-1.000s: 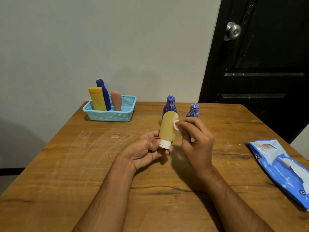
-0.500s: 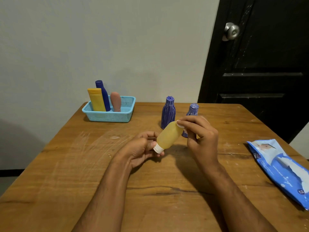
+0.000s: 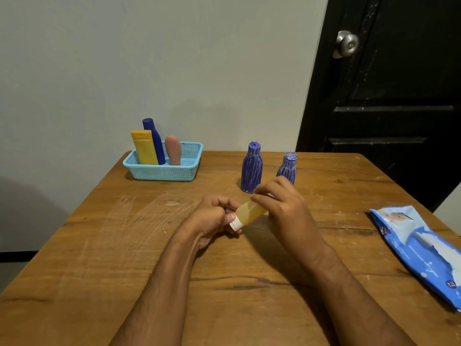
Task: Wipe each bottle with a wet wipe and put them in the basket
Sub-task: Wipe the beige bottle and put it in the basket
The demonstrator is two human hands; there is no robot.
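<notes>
A small amber bottle with a white cap (image 3: 248, 214) lies tilted, cap end lowest, between my hands above the table middle. My left hand (image 3: 216, 218) pinches its cap end. My right hand (image 3: 282, 207) grips the upper end; a sliver of white wet wipe (image 3: 270, 195) shows under its fingers. Two purple striped bottles stand behind, one taller (image 3: 252, 168), one shorter (image 3: 287, 167) partly hidden by my right hand. The light blue basket (image 3: 164, 172) at the back left holds a yellow bottle (image 3: 144, 147), a dark blue bottle (image 3: 154, 139) and a pink bottle (image 3: 173, 150).
A blue wet-wipe pack (image 3: 421, 248) lies at the table's right edge. The wooden table (image 3: 99, 245) stands against a grey wall. A black door with a metal knob (image 3: 346, 43) is at the back right.
The amber bottle has tipped from upright to nearly lying down, and both hands have lowered toward the table. My right hand has slid over its upper end, covering most of the wipe.
</notes>
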